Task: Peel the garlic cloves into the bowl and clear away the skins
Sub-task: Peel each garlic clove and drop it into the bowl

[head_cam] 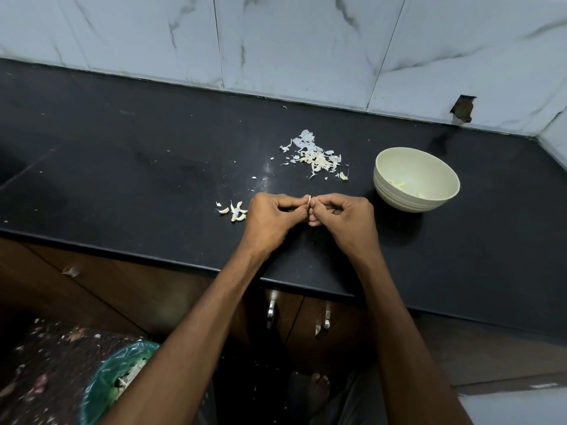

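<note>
Peeling in progress: left hand [270, 214] and right hand [343, 214] pinch one garlic clove [309, 200] between them above the counter [122, 179]. Next, judged: strip the skin, drop the clove into the bowl [395, 197]; skins [316, 156] remain uncleared.

Dim, cool, even light from above; a faint sheen streaks the black countertop [153, 167] near its middle. The bowl [416, 178] casts a soft shadow toward the front edge. Wide-angle bending curves the counter edges; the floor below is dark and blurred
</note>
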Tool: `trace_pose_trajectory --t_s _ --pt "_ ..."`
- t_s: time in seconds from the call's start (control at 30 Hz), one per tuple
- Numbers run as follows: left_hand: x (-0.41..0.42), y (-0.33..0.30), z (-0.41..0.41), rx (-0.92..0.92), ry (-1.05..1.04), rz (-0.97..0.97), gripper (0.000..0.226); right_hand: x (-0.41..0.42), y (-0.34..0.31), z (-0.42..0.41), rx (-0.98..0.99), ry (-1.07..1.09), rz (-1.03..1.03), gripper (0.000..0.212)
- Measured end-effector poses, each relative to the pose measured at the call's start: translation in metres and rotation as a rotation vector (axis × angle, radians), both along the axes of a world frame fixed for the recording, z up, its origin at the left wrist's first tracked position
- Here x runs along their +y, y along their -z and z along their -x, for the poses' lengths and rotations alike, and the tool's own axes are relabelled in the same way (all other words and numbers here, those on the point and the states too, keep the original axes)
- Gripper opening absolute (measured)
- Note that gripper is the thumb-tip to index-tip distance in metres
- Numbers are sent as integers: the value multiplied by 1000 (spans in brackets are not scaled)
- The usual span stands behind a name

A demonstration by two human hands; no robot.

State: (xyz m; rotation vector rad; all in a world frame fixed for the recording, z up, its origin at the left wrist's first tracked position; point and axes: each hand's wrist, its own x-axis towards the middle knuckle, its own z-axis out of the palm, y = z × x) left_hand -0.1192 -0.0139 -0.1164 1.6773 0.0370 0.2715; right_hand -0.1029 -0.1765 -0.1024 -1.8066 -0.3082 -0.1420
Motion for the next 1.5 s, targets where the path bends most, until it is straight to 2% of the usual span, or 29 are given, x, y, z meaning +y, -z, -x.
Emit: trace_pose_trajectory --t_s 0.27,0.83,0.97,1.1,1.23,1.5 --pt "0 -2 1 23 11 26 22 0 0 -1 11 -1 -19 10" --pt "-3 -11 8 31 13 28 19 -3 0 1 -94 11 106 14" --pt "-3 -12 8 37 31 76 18 -2 -2 2 -72 12 57 14" --pt "-3 -15 10 72 101 248 19 -2 -5 3 -8 -41 -53 16" --pt "-1 -15 8 79 131 332 18 -1 -8 4 17 -89 -132 23" --pt "2 -16 5 95 179 380 17 -1 -12 7 51 -77 -182 24"
